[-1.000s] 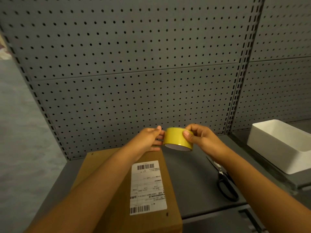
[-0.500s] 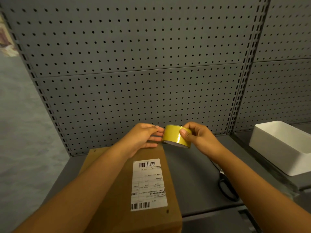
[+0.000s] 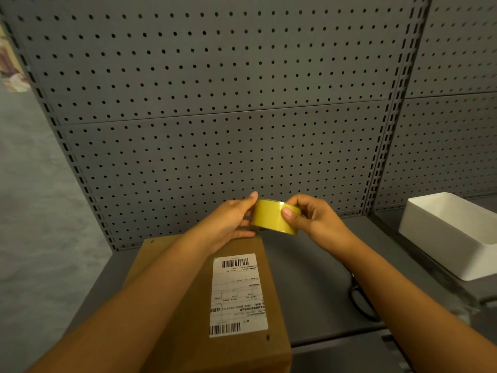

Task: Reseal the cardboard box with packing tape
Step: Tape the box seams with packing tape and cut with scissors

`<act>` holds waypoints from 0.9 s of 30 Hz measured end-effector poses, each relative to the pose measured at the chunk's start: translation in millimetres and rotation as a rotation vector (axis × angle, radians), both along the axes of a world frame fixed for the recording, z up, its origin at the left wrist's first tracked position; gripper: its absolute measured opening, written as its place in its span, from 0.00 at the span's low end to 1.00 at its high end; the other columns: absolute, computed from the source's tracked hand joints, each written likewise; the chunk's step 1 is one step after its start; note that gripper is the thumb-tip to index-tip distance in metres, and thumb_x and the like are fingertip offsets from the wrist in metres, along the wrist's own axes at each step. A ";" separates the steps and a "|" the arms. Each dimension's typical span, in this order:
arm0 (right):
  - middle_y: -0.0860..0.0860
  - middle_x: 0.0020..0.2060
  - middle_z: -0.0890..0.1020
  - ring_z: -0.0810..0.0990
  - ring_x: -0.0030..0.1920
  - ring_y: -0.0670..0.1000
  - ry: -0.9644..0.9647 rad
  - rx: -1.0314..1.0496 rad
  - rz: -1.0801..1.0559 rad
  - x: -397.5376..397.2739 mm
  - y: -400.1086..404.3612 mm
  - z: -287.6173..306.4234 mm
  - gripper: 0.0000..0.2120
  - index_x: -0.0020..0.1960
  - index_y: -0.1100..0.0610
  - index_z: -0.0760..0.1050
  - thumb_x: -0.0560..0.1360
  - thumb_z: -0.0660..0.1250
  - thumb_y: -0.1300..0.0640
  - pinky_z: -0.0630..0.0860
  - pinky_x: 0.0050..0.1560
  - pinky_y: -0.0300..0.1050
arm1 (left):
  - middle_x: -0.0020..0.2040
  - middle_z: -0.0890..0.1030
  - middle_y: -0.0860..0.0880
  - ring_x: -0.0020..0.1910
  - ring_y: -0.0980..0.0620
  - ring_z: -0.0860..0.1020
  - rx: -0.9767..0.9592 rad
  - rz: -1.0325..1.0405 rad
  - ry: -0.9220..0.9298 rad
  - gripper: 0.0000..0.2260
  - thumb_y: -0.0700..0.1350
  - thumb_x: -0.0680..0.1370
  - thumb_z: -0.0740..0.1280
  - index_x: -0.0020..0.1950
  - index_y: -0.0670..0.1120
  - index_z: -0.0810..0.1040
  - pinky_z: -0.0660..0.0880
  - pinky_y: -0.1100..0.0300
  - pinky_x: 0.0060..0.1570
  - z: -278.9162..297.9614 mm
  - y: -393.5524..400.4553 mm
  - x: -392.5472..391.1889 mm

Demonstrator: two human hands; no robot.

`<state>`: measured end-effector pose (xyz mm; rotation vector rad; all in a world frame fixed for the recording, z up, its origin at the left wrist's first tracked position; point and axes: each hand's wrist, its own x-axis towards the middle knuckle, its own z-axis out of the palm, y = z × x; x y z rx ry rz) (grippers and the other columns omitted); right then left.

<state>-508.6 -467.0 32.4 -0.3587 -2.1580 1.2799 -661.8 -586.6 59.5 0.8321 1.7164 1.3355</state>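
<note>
Far left of frame: blurred grey floor or wall, with a patch of pale patterned material at the upper left edge, too soft to identify. Grey pegboard panel point(image 3: 215, 117) fills the upper frame, slotted uprights at its sides. Grey shelf surface point(image 3: 309, 292) runs across the lower half. Lower left to centre: cardboard box point(image 3: 242, 354) lies flat on the shelf, long axis running away from the viewer, top face up, white shipping label point(image 3: 238, 294) with two barcodes stuck on its right half. Flap seam not visible; left forearm crosses the box top. Left hand point(image 3: 228, 224) sits above the box's far end, fingers extended toward the tape, thumb tip raised against the roll's upper left edge, lower fingers reaching under or behind the roll; whether it grips a loose tape end cannot be told. Centre: yellow packing tape roll point(image 3: 271, 218) held in the air above the box's far right corner, clear of box and shelf, outer band facing the camera. Right hand point(image 3: 314, 222) pinches the roll, thumb pressed on the outer band, remaining fingers curled round its far side. Right of centre: black scissors point(image 3: 360, 305) lying on the shelf, mostly hidden by the right forearm, one handle loop showing. Far right: white rectangular bin point(image 3: 430, 232), open-topped, on the adjoining shelf section.
</note>
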 end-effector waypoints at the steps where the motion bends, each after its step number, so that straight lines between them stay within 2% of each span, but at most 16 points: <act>1: 0.57 0.38 0.77 0.74 0.39 0.47 0.007 -0.003 -0.013 -0.9 0.4 0.3 0.08 0.45 0.61 0.76 0.78 0.65 0.56 0.71 0.42 0.40 | 0.59 0.78 0.48 0.57 0.51 0.78 -0.007 -0.048 0.029 0.21 0.57 0.77 0.64 0.65 0.47 0.72 0.76 0.52 0.59 -0.7 -0.4 -0.3; 3: 0.59 0.38 0.77 0.74 0.38 0.48 0.014 -0.003 -0.045 -1.8 1.6 0.8 0.08 0.46 0.62 0.76 0.77 0.65 0.56 0.70 0.42 0.41 | 0.60 0.78 0.51 0.58 0.54 0.77 -0.025 -0.134 0.138 0.28 0.58 0.71 0.70 0.68 0.49 0.70 0.76 0.55 0.60 -1.2 -2.4 -0.6; 5: 0.56 0.36 0.76 0.73 0.38 0.47 0.006 0.023 -0.067 -2.4 1.8 1.3 0.09 0.45 0.62 0.75 0.77 0.66 0.56 0.69 0.41 0.40 | 0.60 0.78 0.53 0.57 0.56 0.78 -0.035 -0.154 0.248 0.33 0.57 0.67 0.74 0.69 0.50 0.69 0.76 0.57 0.58 -0.5 -3.3 -0.4; 7: 0.55 0.36 0.76 0.72 0.38 0.46 0.001 0.031 -0.063 -2.6 1.9 1.1 0.09 0.45 0.63 0.75 0.77 0.65 0.56 0.69 0.41 0.39 | 0.58 0.78 0.54 0.56 0.58 0.78 -0.029 -0.135 0.308 0.32 0.54 0.68 0.75 0.69 0.51 0.70 0.77 0.59 0.56 1.2 -3.9 -0.3; 11: 0.56 0.37 0.77 0.73 0.38 0.46 -0.003 0.018 -0.040 -0.6 2.0 2.0 0.08 0.46 0.61 0.76 0.78 0.65 0.55 0.70 0.41 0.40 | 0.58 0.79 0.54 0.56 0.56 0.79 -0.013 -0.149 0.286 0.28 0.50 0.71 0.74 0.69 0.49 0.71 0.77 0.58 0.56 3.2 -7.2 -5.3; 17: 0.57 0.38 0.76 0.73 0.38 0.48 0.001 0.014 -0.027 -1.1 -0.1 3.4 0.09 0.46 0.64 0.76 0.78 0.65 0.57 0.69 0.41 0.40 | 0.62 0.79 0.50 0.58 0.55 0.79 -0.011 -0.179 0.245 0.26 0.48 0.72 0.72 0.70 0.47 0.71 0.77 0.57 0.58 3.6 -11.4 -10.0; 22: 0.56 0.38 0.78 0.74 0.39 0.47 -0.014 0.010 -0.022 -0.2 0.3 2.5 0.08 0.46 0.62 0.76 0.78 0.65 0.56 0.71 0.42 0.39 | 0.59 0.81 0.50 0.56 0.56 0.80 -0.004 -0.186 0.215 0.24 0.47 0.74 0.70 0.69 0.47 0.71 0.77 0.59 0.56 2.4 -14.5 -13.4; 27: 0.59 0.40 0.78 0.74 0.39 0.48 -0.010 0.010 -0.041 -0.8 -1.4 1.1 0.09 0.46 0.61 0.76 0.78 0.65 0.55 0.71 0.43 0.40 | 0.57 0.81 0.51 0.54 0.56 0.81 -0.002 -0.163 0.303 0.21 0.49 0.75 0.70 0.66 0.50 0.73 0.78 0.57 0.56 0.9 -15.4 -15.1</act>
